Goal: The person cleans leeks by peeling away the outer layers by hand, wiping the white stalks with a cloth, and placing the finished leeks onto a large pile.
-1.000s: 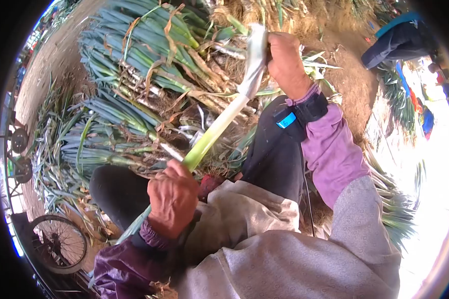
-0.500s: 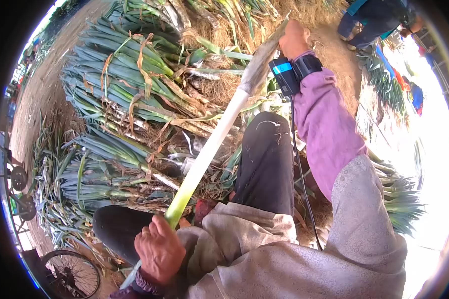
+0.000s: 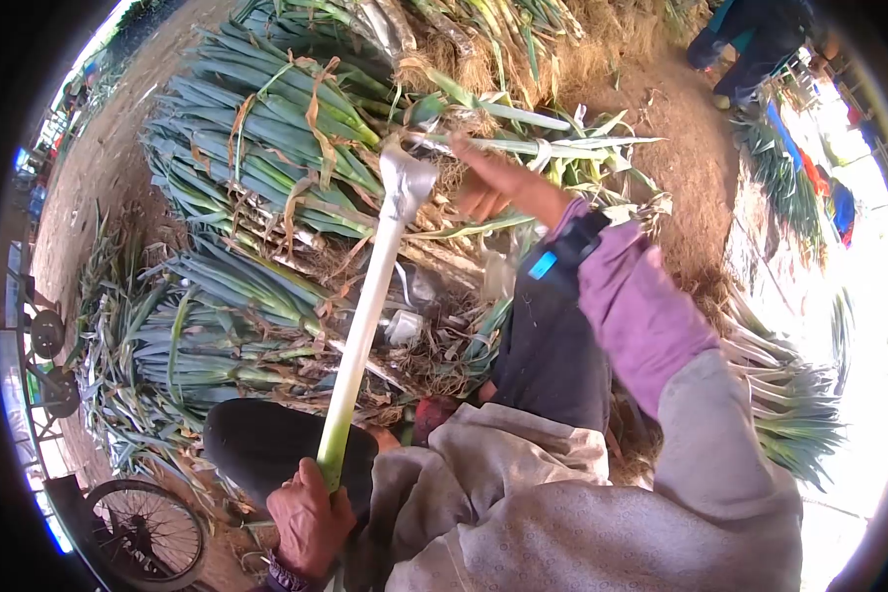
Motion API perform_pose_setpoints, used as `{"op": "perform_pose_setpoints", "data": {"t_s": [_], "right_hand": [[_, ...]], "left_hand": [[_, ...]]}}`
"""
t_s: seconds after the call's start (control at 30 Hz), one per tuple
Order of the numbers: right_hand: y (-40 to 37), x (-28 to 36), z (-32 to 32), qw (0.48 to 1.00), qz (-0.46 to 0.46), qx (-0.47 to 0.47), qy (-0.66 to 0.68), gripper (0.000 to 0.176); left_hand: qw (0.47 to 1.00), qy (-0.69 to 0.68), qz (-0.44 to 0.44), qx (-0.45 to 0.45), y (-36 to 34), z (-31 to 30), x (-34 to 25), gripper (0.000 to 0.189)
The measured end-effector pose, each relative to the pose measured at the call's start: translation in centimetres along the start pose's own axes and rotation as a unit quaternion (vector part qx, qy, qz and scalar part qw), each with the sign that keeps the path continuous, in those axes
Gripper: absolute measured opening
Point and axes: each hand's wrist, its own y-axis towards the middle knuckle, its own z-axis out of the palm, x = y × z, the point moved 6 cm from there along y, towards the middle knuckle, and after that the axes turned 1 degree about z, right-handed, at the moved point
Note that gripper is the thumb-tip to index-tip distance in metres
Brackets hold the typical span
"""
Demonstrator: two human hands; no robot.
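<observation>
Above the seated person's left thigh (image 3: 266, 449), a long pale leek (image 3: 358, 340) is gripped near its green end by the left hand (image 3: 311, 523). Its far end, wrapped in loose skin, is held over the right edge of a leek pile (image 3: 257, 148). Just right of that end, the right hand (image 3: 498, 187) is seen with fingers partly curled; whether anything is pinched cannot be told. Farther right, open room is left by bare ground (image 3: 686, 163). At near left, a spoked wheel (image 3: 148, 533) is seen.
</observation>
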Motion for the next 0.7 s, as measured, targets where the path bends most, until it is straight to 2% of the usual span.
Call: {"op": "perform_pose_setpoints", "data": {"t_s": [0.03,0.1,0.2,0.23,0.27,0.3,0.37,0.4,0.47,0.5,0.57,0.67,0.7], "right_hand": [[-1.0,0.0,2.9,0.990,-0.016,0.047,0.133,0.075],[-1.2,0.9,6.0,0.916,-0.004,-0.030,0.401,0.065],[1.4,0.5,6.0,0.862,-0.123,-0.052,0.490,0.035],[2.6,-0.5,5.4,0.849,-0.107,-0.068,0.513,0.011],[5.4,-2.4,3.1,0.896,-0.192,-0.183,0.356,0.008],[5.4,-1.3,2.5,0.901,-0.267,-0.290,0.182,0.006],[5.2,-1.5,1.4,0.873,-0.266,-0.408,0.008,0.006],[3.5,0.1,1.4,0.844,-0.250,-0.469,-0.074,0.007],[2.2,0.8,1.0,0.892,0.004,-0.452,-0.016,0.010],[2.4,0.4,0.3,0.879,-0.040,-0.473,0.042,0.012],[2.9,0.2,-1.4,0.848,-0.078,-0.524,-0.022,0.014],[4.2,-0.8,-6.0,0.819,-0.076,-0.545,-0.164,0.011],[4.3,-0.8,-8.1,0.791,-0.006,-0.531,-0.303,0.013]], "left_hand": [[1.000,-0.002,-0.007,0.012,-0.3,0.4,0.2,0.039],[0.999,0.027,-0.013,0.013,-1.0,1.3,0.3,0.035],[0.999,0.023,-0.024,0.038,-1.6,2.1,0.0,0.029],[0.998,0.015,-0.027,0.049,-1.7,2.3,-0.1,0.027],[0.998,0.014,-0.024,0.048,-1.9,2.7,-0.1,0.027],[0.999,0.013,-0.020,0.049,-1.9,3.1,-0.2,0.026],[0.999,0.006,-0.017,0.042,-1.9,3.5,-0.5,0.026],[0.999,0.001,-0.022,0.036,-1.9,3.6,-0.7,0.026],[1.000,-0.015,-0.015,0.022,-1.9,3.5,-1.5,0.026],[1.000,-0.024,-0.001,0.013,-1.9,3.0,-2.2,0.027],[0.999,-0.025,0.019,-0.007,-2.0,2.7,-2.7,0.029],[0.999,-0.026,0.027,-0.021,-2.5,3.1,-2.9,0.033],[0.999,-0.041,0.022,-0.012,-2.8,3.0,-2.9,0.035]]}}
